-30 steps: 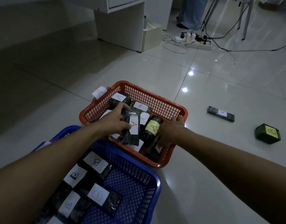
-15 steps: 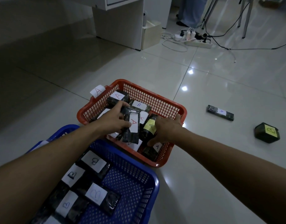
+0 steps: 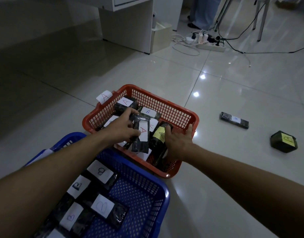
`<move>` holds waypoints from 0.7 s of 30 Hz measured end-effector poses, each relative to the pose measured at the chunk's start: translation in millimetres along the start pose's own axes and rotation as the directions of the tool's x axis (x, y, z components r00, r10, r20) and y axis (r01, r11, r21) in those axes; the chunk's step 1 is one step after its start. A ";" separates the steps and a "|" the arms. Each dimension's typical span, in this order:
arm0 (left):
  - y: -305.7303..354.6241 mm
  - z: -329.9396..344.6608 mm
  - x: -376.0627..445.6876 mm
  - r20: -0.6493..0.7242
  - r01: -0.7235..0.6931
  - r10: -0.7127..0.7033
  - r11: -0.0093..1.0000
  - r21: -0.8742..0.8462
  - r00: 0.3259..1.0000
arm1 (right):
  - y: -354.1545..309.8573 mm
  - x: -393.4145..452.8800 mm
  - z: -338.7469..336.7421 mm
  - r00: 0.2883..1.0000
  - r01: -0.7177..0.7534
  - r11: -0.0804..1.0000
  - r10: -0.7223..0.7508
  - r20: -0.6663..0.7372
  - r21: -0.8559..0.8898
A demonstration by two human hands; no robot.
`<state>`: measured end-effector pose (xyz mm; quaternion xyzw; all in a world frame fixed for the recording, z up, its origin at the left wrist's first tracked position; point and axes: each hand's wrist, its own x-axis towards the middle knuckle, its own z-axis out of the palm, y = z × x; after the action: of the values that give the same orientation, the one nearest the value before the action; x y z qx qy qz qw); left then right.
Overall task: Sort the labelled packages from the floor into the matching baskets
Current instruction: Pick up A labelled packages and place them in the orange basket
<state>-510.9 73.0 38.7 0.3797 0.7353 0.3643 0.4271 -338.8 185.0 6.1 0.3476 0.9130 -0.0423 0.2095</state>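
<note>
A red basket (image 3: 165,100) tagged A holds several dark packages with A labels. My left hand (image 3: 123,129) reaches into it and grips a flat dark package with a red A on a white label (image 3: 141,134). My right hand (image 3: 178,143) is in the basket's right side, its thumb over a dark package with a yellow label (image 3: 158,134) and its fingers down beside it by the basket wall. Close in front, the blue basket (image 3: 165,194) holds several packages labelled B. On the floor to the right lie a flat A package (image 3: 234,120) and a dark box with a yellow B label (image 3: 283,141).
A white cabinet (image 3: 130,23) and a small beige box (image 3: 161,35) stand at the back. A power strip with tangled cables (image 3: 209,43) lies on the tiles beside metal stand legs (image 3: 261,18). A person's legs (image 3: 202,11) show behind.
My right hand has moved from the red basket's right rim inward onto the yellow-labelled package. My left hand has kept its hold on the red-A package.
</note>
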 end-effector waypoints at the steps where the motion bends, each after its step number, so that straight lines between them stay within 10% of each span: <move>1: -0.5 -0.1 0.4 -0.003 0.003 -0.003 1.000 -0.004 1.000 | 3.0 1.7 -0.6 1.000 0.009 1.000 -0.009 0.012 0.017; 7: 0.6 1.4 3.0 -0.061 0.019 -0.030 0.984 -0.175 0.998 | 15.4 6.4 -44.7 0.997 0.046 0.968 -0.028 -0.075 0.245; 12: 5.1 7.9 9.8 -0.130 0.081 -0.139 0.923 -0.377 0.982 | 19.4 5.1 -65.7 0.984 0.176 0.717 -0.104 -0.146 0.674; 17: 14.2 22.1 20.3 -0.101 0.124 -0.223 0.800 -0.587 0.970 | 20.3 7.4 -50.4 0.948 0.271 0.820 -0.137 -0.287 0.504; 21: 5.1 32.6 24.4 -0.046 0.101 -0.108 0.987 -0.123 0.993 | 37.0 12.7 -46.9 0.897 0.242 0.918 -0.087 -0.434 0.315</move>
<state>-488.6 103.5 22.5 0.3045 0.7418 0.3949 0.4484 -339.8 231.2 46.0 0.3013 0.9393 -0.1529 -0.0594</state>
